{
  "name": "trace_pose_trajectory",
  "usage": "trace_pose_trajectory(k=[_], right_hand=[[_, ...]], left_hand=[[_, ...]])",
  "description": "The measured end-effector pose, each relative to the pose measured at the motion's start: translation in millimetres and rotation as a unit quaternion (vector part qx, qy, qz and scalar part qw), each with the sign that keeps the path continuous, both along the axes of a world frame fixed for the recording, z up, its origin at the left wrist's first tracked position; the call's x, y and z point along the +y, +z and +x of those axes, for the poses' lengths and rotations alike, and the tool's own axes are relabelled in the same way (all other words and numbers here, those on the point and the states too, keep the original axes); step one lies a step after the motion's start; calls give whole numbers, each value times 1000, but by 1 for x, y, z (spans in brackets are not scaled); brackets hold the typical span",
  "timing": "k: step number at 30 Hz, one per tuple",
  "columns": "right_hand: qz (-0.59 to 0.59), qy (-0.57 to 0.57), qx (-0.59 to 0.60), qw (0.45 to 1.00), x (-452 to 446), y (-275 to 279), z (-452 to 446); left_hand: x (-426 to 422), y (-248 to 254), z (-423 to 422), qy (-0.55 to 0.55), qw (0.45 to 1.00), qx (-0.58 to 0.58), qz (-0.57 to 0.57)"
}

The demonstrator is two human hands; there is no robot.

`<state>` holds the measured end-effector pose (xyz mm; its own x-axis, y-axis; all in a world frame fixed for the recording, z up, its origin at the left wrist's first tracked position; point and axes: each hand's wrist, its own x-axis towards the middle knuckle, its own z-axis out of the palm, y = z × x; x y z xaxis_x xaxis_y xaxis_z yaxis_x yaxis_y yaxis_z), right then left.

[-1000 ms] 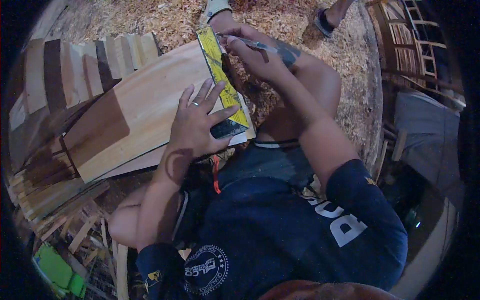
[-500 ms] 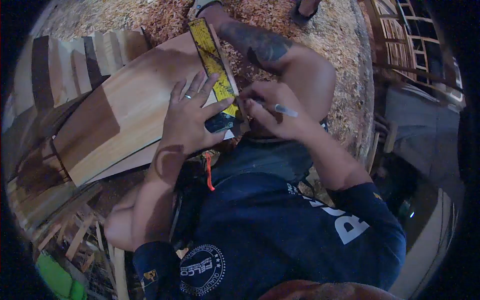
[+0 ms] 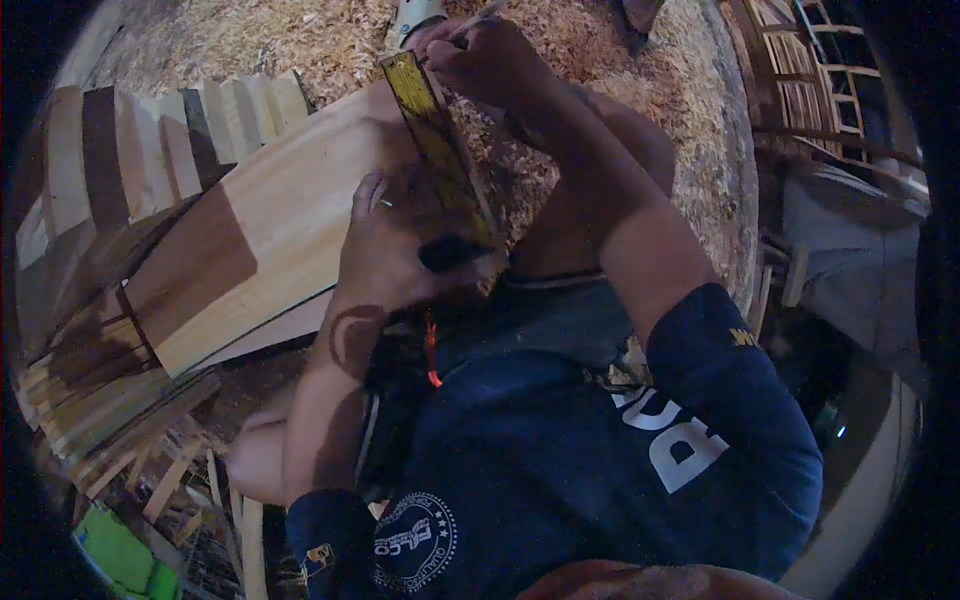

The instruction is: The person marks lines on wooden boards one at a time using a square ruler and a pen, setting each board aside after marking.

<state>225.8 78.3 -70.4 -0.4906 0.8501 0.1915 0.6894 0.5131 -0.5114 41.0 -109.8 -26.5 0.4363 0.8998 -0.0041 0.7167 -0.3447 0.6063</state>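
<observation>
A pale wooden board point(image 3: 290, 200) lies across my lap area, slanting from lower left to upper right. Along its right end rests a try square with a worn yellow blade point(image 3: 412, 95) and a dark stock point(image 3: 448, 253). My left hand point(image 3: 385, 245), a ring on one finger, holds the square against the board; its fingers are partly lost in shadow. At the blade's far end, my right hand point(image 3: 490, 62) is closed around a slim pen or pencil point(image 3: 484, 18). Its tip is hidden.
Several wooden slats point(image 3: 150, 150) lie side by side at the left. Wood shavings point(image 3: 300, 45) cover the ground ahead. Scrap sticks point(image 3: 175, 480) and a green object point(image 3: 120, 550) are at the lower left. An orange cord point(image 3: 432, 352) hangs near my waist.
My right hand has moved forward from the near end of the yellow blade to its far end, with the pen or pencil. My left hand stays on the square, now more in shadow.
</observation>
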Motion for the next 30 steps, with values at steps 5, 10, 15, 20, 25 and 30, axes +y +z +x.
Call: trace_pose_trajectory(k=[5,10,15,20,25,30], right_hand=[[70,5,-46,996,-64,-15,30],[-66,33,-34,997,-163,23,59],[-270,-58,33,961,-183,61,61],[-37,139,71,987,-146,87,45],[33,174,115,977,-138,95,11],[-401,15,269,876,-98,98,-23]], left_hand=[[-1,-13,-5,-47,995,80,42],[-5,-18,-3,-34,997,42,57],[-9,-16,-1,-38,992,53,106],[-50,20,7,69,978,-119,158],[-81,69,-1,170,925,-313,132],[-110,56,-7,483,752,-449,2]])
